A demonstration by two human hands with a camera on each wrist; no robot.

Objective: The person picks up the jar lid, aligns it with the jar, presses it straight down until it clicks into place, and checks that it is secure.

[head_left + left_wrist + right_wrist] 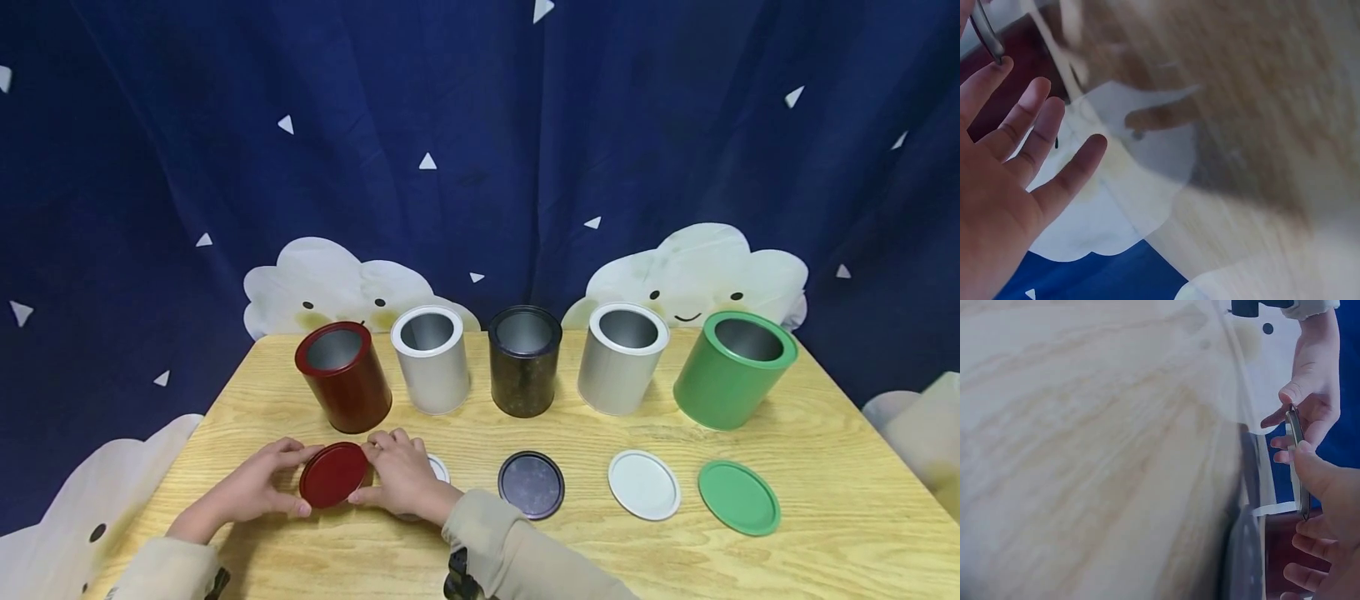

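Left hand [262, 483] and right hand [401, 477] gripped the red lid [333, 475] between them. The red can [356, 393] stood nearer the far bench edge [274, 343].

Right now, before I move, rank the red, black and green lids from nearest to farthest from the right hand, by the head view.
1. Red lid: nearest, held at its edge by the right hand.
2. Black lid: on the table, to that hand's right.
3. Green lid: farthest, the rightmost lid.

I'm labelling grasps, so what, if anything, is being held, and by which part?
The red lid, by its rim: left hand at its left edge, right hand at its right edge.
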